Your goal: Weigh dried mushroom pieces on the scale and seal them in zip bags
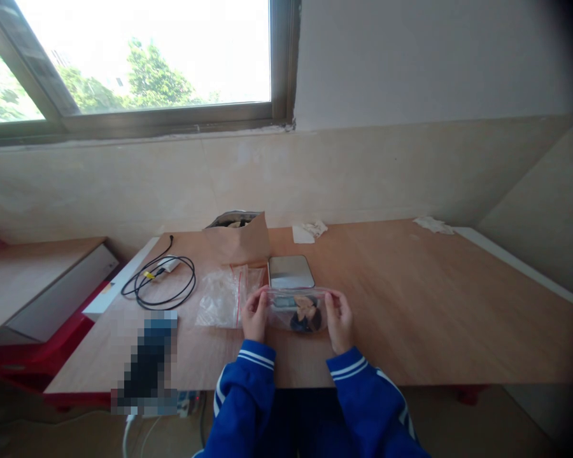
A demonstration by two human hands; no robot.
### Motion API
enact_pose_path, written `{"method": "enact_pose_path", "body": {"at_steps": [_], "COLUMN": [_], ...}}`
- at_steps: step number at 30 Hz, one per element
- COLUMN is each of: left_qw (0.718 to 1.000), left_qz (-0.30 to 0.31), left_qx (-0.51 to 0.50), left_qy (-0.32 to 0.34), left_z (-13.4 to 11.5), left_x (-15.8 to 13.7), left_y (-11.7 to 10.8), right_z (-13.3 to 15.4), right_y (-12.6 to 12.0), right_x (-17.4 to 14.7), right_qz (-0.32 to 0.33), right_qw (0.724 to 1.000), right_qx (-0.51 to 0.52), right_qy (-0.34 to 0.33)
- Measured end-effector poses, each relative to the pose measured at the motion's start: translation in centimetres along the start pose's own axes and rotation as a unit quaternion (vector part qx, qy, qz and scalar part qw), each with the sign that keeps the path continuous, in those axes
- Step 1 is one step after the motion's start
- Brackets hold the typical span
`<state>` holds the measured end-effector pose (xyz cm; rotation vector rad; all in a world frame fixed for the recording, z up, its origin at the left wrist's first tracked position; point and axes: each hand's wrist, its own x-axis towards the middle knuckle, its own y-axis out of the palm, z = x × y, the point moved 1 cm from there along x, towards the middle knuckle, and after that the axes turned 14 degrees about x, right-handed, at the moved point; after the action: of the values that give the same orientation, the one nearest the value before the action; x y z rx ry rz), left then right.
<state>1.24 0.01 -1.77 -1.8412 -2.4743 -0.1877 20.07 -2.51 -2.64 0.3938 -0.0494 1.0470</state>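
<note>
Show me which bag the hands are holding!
The clear bag, with brown and dark pieces inside, held between the left hand and right hand. The brown bag stands farther back; the red-striped plastic lies to the left.

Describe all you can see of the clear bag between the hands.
The bag looks like thin transparent plastic, held out wide just in front of the metal-topped device. Brown and dark pieces show inside, mostly toward the right. The left hand and right hand grip its two sides. I cannot tell whether it is sealed.
</note>
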Motion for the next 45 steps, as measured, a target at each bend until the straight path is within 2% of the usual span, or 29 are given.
{"method": "enact_pose_path", "body": {"at_steps": [7, 12, 20, 27, 32, 42, 45], "left_qw": [1.000, 0.999, 1.000, 1.000, 0.999, 0.999, 0.999], "left_qz": [-0.014, -0.032, 0.010, 0.003, -0.008, -0.002, 0.025], "left_qx": [-0.009, 0.014, 0.013, 0.020, 0.032, 0.037, 0.016], "left_qy": [-0.026, -0.005, 0.004, -0.003, 0.007, 0.021, 0.016], "left_z": [0.19, 0.04, 0.14, 0.29, 0.14, -0.18, -0.21], "left_x": [0.13, -0.04, -0.14, -0.05, -0.15, -0.51, -0.62], "left_y": [0.10, 0.06, 0.17, 0.15, 0.15, 0.32, 0.40], "right_z": [-0.54, -0.53, -0.86, -0.65, -0.69, -0.93, -0.83], "right_y": [0.18, 0.15, -0.25, -0.34, -0.30, -0.42, -0.36], "right_x": [0.25, 0.42, 0.53, 0.29, 0.15, 0.18, 0.25], "right_qz": [0.029, 0.037, 0.015, 0.023, 0.001, -0.015, -0.009], "right_qw": [0.996, 0.994, 0.998, 1.000, 0.999, 0.999, 1.000], "right_qx": [0.067, 0.072, 0.041, -0.003, -0.034, -0.033, -0.014], "right_qy": [0.049, 0.070, 0.053, 0.021, -0.009, 0.002, 0.008]}}
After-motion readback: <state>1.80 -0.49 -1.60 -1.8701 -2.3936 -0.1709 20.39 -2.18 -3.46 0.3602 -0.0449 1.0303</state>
